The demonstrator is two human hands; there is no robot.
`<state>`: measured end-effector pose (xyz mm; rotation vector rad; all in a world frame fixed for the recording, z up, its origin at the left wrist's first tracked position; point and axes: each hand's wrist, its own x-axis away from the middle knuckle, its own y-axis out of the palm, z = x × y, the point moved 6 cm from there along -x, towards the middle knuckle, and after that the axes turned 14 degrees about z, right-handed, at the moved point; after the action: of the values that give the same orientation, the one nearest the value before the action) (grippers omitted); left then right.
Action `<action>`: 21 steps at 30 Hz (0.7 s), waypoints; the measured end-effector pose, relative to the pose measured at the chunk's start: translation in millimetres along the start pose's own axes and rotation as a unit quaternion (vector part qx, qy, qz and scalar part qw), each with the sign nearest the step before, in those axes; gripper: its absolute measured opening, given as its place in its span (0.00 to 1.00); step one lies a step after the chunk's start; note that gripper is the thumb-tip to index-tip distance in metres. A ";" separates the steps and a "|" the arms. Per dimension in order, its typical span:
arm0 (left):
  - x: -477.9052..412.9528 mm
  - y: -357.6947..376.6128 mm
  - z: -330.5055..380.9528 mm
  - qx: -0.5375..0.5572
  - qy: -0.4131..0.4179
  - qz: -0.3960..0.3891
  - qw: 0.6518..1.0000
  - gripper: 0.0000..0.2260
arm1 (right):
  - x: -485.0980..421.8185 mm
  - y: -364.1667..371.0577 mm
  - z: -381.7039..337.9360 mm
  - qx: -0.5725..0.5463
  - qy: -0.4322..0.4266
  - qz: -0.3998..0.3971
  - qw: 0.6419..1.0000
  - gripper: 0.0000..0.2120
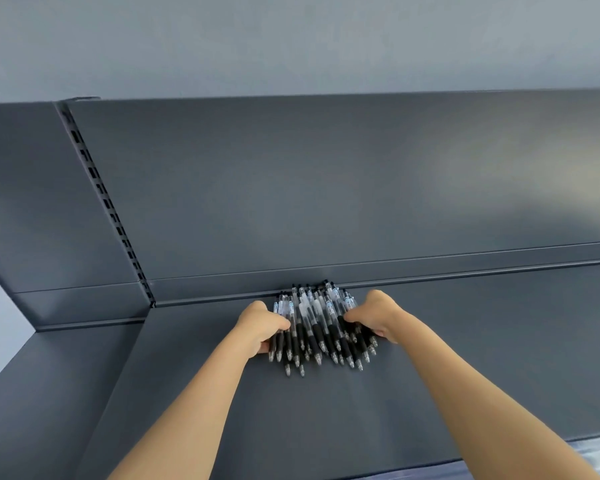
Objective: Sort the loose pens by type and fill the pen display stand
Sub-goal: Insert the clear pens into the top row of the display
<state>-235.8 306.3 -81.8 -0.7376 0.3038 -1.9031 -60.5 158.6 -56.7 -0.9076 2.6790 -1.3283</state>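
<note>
Labels on the pens (321, 320) are too small to read.

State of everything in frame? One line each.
pens: one bunched pile, lying flat on the shelf, tips toward the camera
left hand: grips the pile's left side
right hand: grips the pile's right side
shelf: bears the pile

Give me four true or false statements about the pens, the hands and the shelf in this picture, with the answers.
1. The left hand and right hand grip the pens from opposite sides. True.
2. The pens' writing tips point away from the person. False: they point toward the person.
3. The pens lie on a dark grey shelf. True.
4. The pens have red grips. False: the grips are black.
</note>
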 end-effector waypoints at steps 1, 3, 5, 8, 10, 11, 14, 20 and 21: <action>-0.3 0.1 0.1 -0.008 0.003 -0.002 1.000 0.10 | 0.6 0.9 -1.4 -0.002 0.000 -0.009 1.000 0.20; 1.1 0.2 2.0 -0.026 0.011 0.003 1.000 0.09 | 1.8 2.4 -4.5 -0.005 -0.003 -0.023 1.000 0.18; 3.5 0.7 4.8 -0.043 0.024 0.004 0.999 0.09 | 2.6 3.9 -5.9 0.002 -0.007 -0.026 1.000 0.16; 7.5 1.8 7.7 -0.060 0.037 0.005 0.997 0.09 | 1.5 6.0 -4.3 0.016 -0.011 -0.020 1.000 0.16; 9.6 1.7 8.8 -0.064 0.039 0.009 0.997 0.11 | 0.6 6.8 -2.8 0.022 -0.013 -0.021 0.999 0.17; 11.6 1.2 9.5 -0.075 0.042 0.016 0.996 0.11 | 0.3 6.4 -2.4 0.020 -0.016 -0.021 0.999 0.18; 15.4 0.2 8.3 -0.121 0.068 0.052 0.989 0.11 | 0.9 4.2 -1.2 0.002 -0.022 -0.022 1.000 0.20; 17.1 -3.0 4.3 -0.017 0.067 0.044 0.997 0.11 | 5.0 1.0 1.0 -0.026 -0.021 -0.022 0.999 0.19; 18.8 -4.9 3.3 0.011 0.061 0.044 0.997 0.09 | 6.2 0.0 2.0 -0.038 -0.019 -0.023 0.999 0.18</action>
<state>-242.7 292.1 -70.0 -0.5860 0.3856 -1.8684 -65.1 154.0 -56.5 -0.9975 2.7121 -1.2114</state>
